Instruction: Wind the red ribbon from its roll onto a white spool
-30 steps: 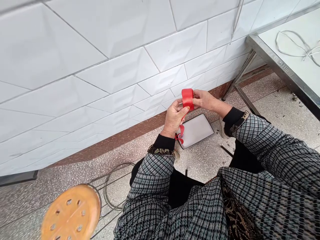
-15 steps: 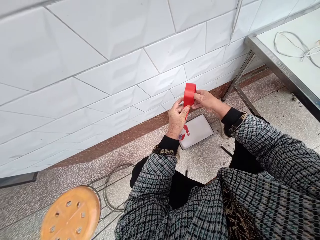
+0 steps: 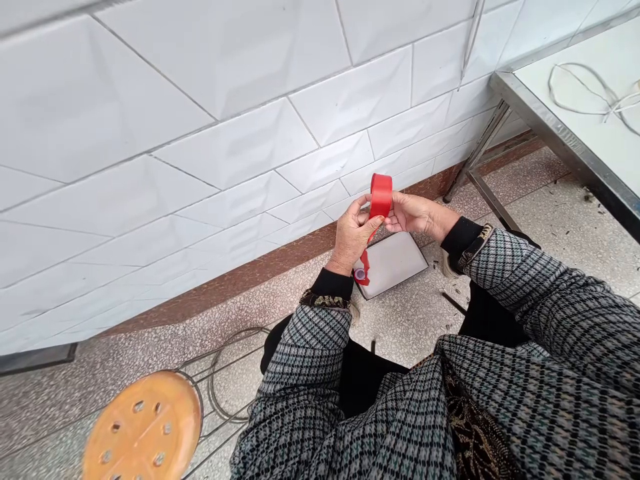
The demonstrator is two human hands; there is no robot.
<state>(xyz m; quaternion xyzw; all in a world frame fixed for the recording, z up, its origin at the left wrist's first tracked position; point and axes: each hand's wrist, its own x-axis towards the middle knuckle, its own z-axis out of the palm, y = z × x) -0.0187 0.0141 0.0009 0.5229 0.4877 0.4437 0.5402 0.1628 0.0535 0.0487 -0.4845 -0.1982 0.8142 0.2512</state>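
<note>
white wall (image 3: 200,133) and speckled floor (image 3: 290,293), red ribbon (image 3: 381,193) held up between two hands

white tiles with raised faces slope across the upper left, and a reddish-brown skirting strip (image 3: 280,257) runs along their foot. the ribbon is wound in a flat coil, standing on its edge in front of the person, above the floor and just beyond a shallow tray (image 3: 400,263). the left hand (image 3: 353,233) is clamped on its lower left part, with the thumb pressed on the near side. the right hand (image 3: 410,212) meets the coil's right edge; its fingertips are partly hidden there, so i cannot tell how firmly they grip. a loose red end hangs below the left hand, over the tray's left corner. next to that end is a small purple-and-white ring (image 3: 359,274); whether it hangs or rests on the tray i cannot tell.

checked sleeves (image 3: 300,360) with black cuffs cover both arms. at lower left is a stool (image 3: 130,430) with a round orange seat with holes in it. at upper right, a metal-edged table (image 3: 613,60) stands by the wall, with a loose pale cord (image 3: 583,87) on top. dark scraps dot the floor under it.
</note>
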